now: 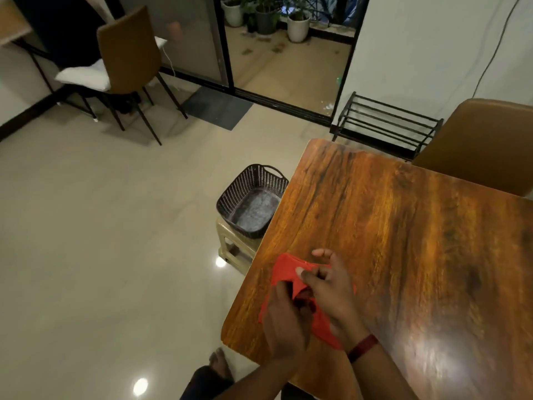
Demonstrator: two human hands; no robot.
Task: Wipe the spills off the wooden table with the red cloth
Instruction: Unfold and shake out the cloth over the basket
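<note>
The red cloth [284, 268] lies bunched near the left front corner of the wooden table [418, 226]. Both hands are on it. My left hand [284, 321] grips the cloth's near part with curled fingers. My right hand [328, 290], with a dark red band on the wrist, pinches a fold of the cloth between thumb and fingers. The hands hide the cloth's middle. I can make out no spill on the glossy tabletop, only a bright light glare at the front right.
A dark woven basket [230, 194] sits on a small beige stool [230, 249] just left of the table. A brown chair [490, 145] stands behind the table's far right. A black metal rack [386, 122] lines the wall. Another chair [127, 62] stands far left.
</note>
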